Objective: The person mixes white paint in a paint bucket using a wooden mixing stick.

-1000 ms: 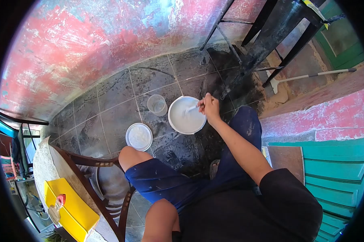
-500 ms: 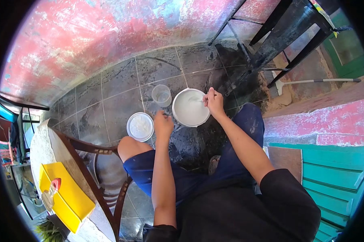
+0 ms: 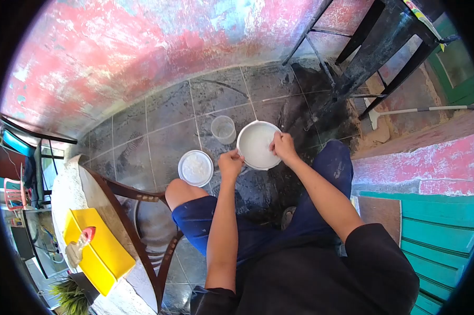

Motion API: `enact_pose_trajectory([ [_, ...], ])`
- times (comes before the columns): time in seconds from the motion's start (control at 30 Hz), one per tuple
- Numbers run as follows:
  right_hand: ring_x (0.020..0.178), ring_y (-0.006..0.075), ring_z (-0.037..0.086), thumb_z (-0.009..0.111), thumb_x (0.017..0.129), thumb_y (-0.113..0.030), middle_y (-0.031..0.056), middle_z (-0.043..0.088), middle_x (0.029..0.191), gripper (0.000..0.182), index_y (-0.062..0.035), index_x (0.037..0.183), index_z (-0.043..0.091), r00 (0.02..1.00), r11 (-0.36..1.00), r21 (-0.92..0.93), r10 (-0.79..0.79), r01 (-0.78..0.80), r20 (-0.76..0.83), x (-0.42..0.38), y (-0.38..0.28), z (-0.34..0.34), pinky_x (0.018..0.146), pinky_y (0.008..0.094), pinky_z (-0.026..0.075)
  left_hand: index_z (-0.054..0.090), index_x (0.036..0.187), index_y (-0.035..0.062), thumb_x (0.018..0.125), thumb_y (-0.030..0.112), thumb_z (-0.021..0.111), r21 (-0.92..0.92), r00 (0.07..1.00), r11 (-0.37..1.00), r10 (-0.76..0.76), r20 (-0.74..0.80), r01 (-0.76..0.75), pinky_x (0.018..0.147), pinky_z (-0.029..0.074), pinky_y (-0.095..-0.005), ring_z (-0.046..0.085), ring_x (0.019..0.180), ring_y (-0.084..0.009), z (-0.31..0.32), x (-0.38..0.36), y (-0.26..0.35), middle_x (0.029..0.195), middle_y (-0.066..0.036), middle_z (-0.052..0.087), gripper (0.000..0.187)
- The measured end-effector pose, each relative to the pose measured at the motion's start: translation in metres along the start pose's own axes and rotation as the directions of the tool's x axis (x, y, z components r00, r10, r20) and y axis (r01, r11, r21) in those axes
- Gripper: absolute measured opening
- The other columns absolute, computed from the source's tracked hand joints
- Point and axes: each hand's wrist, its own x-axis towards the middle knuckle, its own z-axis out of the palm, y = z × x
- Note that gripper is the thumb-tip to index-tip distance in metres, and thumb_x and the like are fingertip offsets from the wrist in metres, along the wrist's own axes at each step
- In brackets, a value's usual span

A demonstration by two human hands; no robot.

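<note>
A white bucket [image 3: 258, 133] of white, paint-like liquid stands on the tiled floor between my knees. My left hand [image 3: 231, 164] pinches its near-left rim. Over the right side of the bucket, my right hand [image 3: 284, 147] is closed, fingers bent down toward the liquid; what it holds is mostly hidden. Left of the bucket lies a round white lid [image 3: 195, 168] with white residue on it. A clear plastic cup [image 3: 223, 129] stands just beyond, close to the bucket's left side.
A yellow tray [image 3: 98, 252] with a red-handled, paint-smeared brush [image 3: 82, 244] rests on the table at left. A brown wooden chair [image 3: 142, 195] stands beside my knee. Black furniture legs [image 3: 352, 71] and a broom [image 3: 376, 116] are at upper right. A patchy pink wall [image 3: 142, 58] curves behind.
My left hand has moved right, from beside the lid onto the bucket's rim. My right hand has shifted lower over the liquid. The whole view has moved slightly.
</note>
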Motion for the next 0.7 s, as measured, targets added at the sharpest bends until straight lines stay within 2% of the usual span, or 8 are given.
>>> enact_pose_trajectory([
  [0.07,0.042,0.0138,0.053,0.038,0.102,-0.031,0.0117,0.061,0.061,0.048,-0.0013,0.068,0.054,0.977,0.965,0.181,0.167,-0.189,0.132,-0.004,-0.006,0.005,0.036,0.0274,0.037,0.072,0.11,0.0021,0.076,0.0,0.075,-0.102,1.0,0.995,-0.021,0.003,0.021,0.058,0.054,-0.0286,0.068,0.061,-0.0149,0.003,0.005,-0.01,0.075,-0.01,0.071,0.033],
  [0.17,0.043,0.0145,0.055,0.038,0.102,-0.032,0.0103,0.061,0.057,0.051,-0.0014,0.067,0.058,0.997,0.9,0.434,0.063,-0.036,-0.048,0.007,-0.016,-0.003,0.038,0.0306,0.04,0.071,0.11,-0.0012,0.078,-0.001,0.074,-0.19,0.999,0.981,-0.043,0.017,0.045,0.055,0.054,-0.0266,0.068,0.062,-0.0138,0.004,0.006,-0.012,0.076,-0.009,0.071,0.032],
  [0.23,0.045,0.017,0.057,0.038,0.102,-0.033,0.0101,0.06,0.055,0.055,-0.0007,0.063,0.058,0.994,0.909,0.417,0.056,-0.011,-0.095,0.013,-0.01,-0.008,0.044,0.0351,0.045,0.069,0.111,-0.0033,0.078,-0.002,0.074,-0.222,0.997,0.972,-0.081,-0.006,0.078,0.055,0.054,-0.0266,0.068,0.062,-0.015,0.005,0.006,-0.012,0.075,-0.011,0.07,0.034],
  [0.33,0.048,0.0229,0.059,0.04,0.101,-0.032,0.0102,0.059,0.052,0.06,0.0008,0.053,0.057,0.971,0.96,-0.21,-0.21,0.183,-0.111,0.013,0.006,-0.003,0.059,0.0388,0.048,0.068,0.112,-0.005,0.078,-0.003,0.074,-0.238,0.997,0.968,-0.081,0.006,0.08,0.055,0.054,-0.0266,0.067,0.063,-0.0148,0.003,0.002,-0.004,0.076,-0.011,0.07,0.034],
  [0.47,0.045,0.0167,0.056,0.038,0.1,-0.029,0.0089,0.06,0.053,0.055,0.0003,0.057,0.058,0.991,0.995,0.074,0.06,-0.069,0.119,0.003,0.002,0.006,0.05,0.0348,0.044,0.069,0.112,-0.0045,0.079,-0.004,0.073,-0.267,0.993,0.957,-0.113,0.025,0.115,0.055,0.055,-0.0265,0.067,0.064,-0.0137,0.005,0.005,-0.005,0.076,-0.009,0.07,0.033],
  [0.57,0.043,0.0148,0.054,0.038,0.101,-0.03,0.0083,0.06,0.053,0.056,0.0005,0.058,0.057,0.997,0.923,0.38,0.069,-0.055,-0.024,0.011,-0.014,-0.003,0.047,0.034,0.043,0.069,0.111,-0.0045,0.079,-0.005,0.072,-0.171,0.996,0.982,-0.087,0.005,0.086,0.056,0.055,-0.0266,0.066,0.064,-0.0131,0.006,0.006,-0.011,0.076,-0.009,0.069,0.032],
  [0.63,0.043,0.0159,0.055,0.038,0.102,-0.031,0.0093,0.061,0.055,0.057,0.0014,0.059,0.058,0.996,0.923,0.383,0.054,-0.025,-0.066,0.013,-0.013,-0.008,0.047,0.0329,0.045,0.069,0.11,-0.0045,0.079,-0.004,0.072,-0.213,0.995,0.972,-0.104,-0.006,0.1,0.056,0.056,-0.0269,0.067,0.063,-0.0135,0.006,0.005,-0.008,0.076,-0.01,0.069,0.031],
  [0.7,0.045,0.0166,0.057,0.038,0.102,-0.031,0.0101,0.062,0.056,0.056,0.0012,0.062,0.06,0.986,0.991,-0.063,-0.127,0.12,-0.107,0.016,-0.004,-0.012,0.047,0.0322,0.046,0.069,0.109,-0.0046,0.079,-0.004,0.072,-0.214,0.994,0.972,-0.105,-0.006,0.101,0.056,0.056,-0.0271,0.067,0.063,-0.0136,0.007,0.005,-0.008,0.075,-0.01,0.069,0.03],
])
